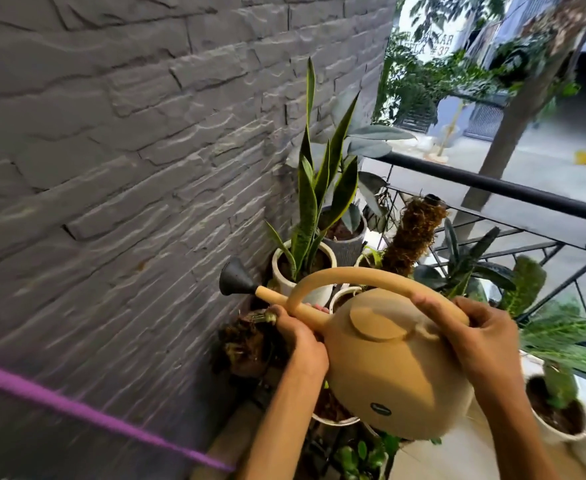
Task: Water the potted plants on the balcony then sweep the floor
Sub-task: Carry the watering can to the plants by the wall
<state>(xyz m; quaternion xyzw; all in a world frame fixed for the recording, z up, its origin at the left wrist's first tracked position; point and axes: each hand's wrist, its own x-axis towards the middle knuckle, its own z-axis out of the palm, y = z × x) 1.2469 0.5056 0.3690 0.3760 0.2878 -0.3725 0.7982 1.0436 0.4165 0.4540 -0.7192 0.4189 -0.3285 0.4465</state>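
Two hands carry one tan watering can (392,368) in the head view, the only view there is. The right hand (471,336) wraps its fingers around the rear end of the arched handle, just above and behind the can's round body. The left hand (298,336) curls around the base of the spout where it leaves the body. The can's long axis runs from the right hand, through the body, up and leftward along the spout to the black rose (238,277) at its tip, which points toward the grey stone wall (129,150). Taking the can as landmark, the white pot with the tall striped plant (303,268) stands just beyond the spout, slightly right of the rose, and a dark mossy clump (250,344) sits directly under the left hand. More pots crowd behind and to the right of the can, near the black railing (492,185). The left hand is nearer the rose, so I judge it steers the aim while the right tips. A purple stick (94,414) crosses well left of the can.
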